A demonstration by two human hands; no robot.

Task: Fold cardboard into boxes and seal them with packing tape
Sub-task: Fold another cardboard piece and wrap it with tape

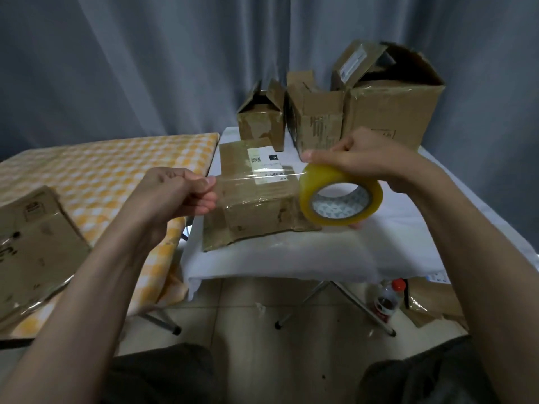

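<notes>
— While the left hand (175, 191) is pinching the free end of the tape strip (256, 177) between thumb and curled fingers (204, 196), what is worrying you?

— That strip is hanging stretched in the air above the box (256, 199), touching nothing as far as I can tell. If it is sagging or twisting on the way down, it could be sticking to itself or landing crooked across the seam.

— And the right hand (370, 158)?

— It is gripping the tape roll (341, 196) at about three o'clock from the box, thumb lying over the top of the roll, other fingers mostly hidden behind it. If that grip is slipping, the roll may be spinning out more than is wanted.

— Where is the box sitting?

— It is resting on the white-draped surface (291, 258), at the middle of the view, with open boxes (320, 118) standing at twelve to one o'clock behind it.

— Materials?

— The tape is looking clear, glossy and thin; the roll is a yellowish ring with a pale printed core. The box is worn brown cardboard, creased, with old shiny tape and a white label (264, 160). Its bottom flaps seem to be splaying outward, so pressing down could be shifting it.
</notes>
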